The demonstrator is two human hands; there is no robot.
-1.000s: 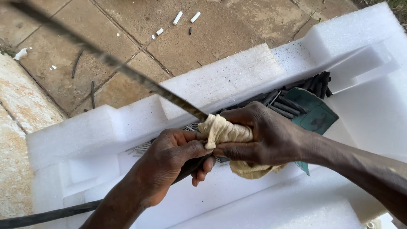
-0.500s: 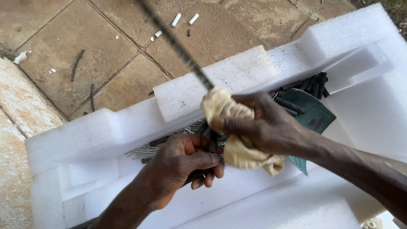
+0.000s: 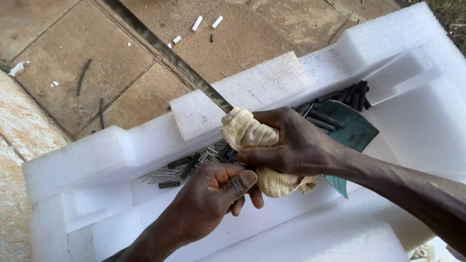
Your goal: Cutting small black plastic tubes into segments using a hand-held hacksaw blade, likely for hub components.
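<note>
The right hand (image 3: 296, 145) is squeezing a pale yellow cloth (image 3: 252, 140), and its grip is closing tight around the cloth and the long metal blade (image 3: 170, 53) that is running through it. The blade is sticking out of the cloth and pointing up toward the top left, over the stone floor (image 3: 63, 53). It is looking dark and a bit rusty. The left hand (image 3: 213, 194) is sitting just below the right hand, with its fingers curling shut around the lower end of the blade, though that end is hiding inside the fist. Both hands are hovering over a big white foam tray (image 3: 252, 82). Inside the tray, a pile of thin grey sticks (image 3: 184, 167) is lying just above the left hand, and a bunch of black rods (image 3: 340, 99) is lying behind the right hand. A green card (image 3: 354, 131) is resting beside the black rods, partly under the right wrist. Small white bits (image 3: 206, 22) are lying on the stone floor, well apart from the hands.
</note>
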